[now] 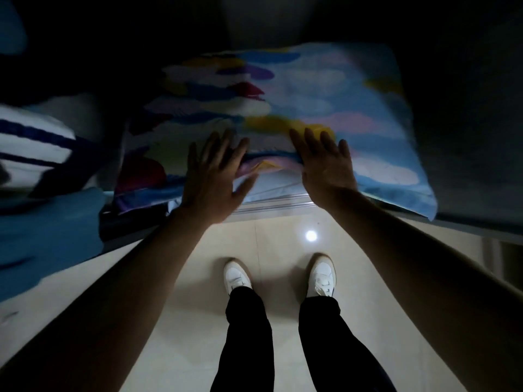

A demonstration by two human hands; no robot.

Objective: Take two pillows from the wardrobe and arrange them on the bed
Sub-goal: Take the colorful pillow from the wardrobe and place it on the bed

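Observation:
A blue pillow [325, 89] printed with coloured feather shapes lies on top inside the dark wardrobe, its near right corner hanging over the shelf edge. Under it a second pillow [147, 168] in the same print shows at the lower left. My left hand [212, 176] is spread flat with fingers apart in front of the near edge of the stack. My right hand [322, 162] is also spread, its fingertips at the near edge of the top pillow. Neither hand grips anything.
A white cloth with dark blue stripes [28, 145] and a plain blue fabric [48, 239] lie to the left. The wardrobe's sliding track [271, 206] runs under the pillows. My white shoes [237, 275] stand on the pale tiled floor [198, 292].

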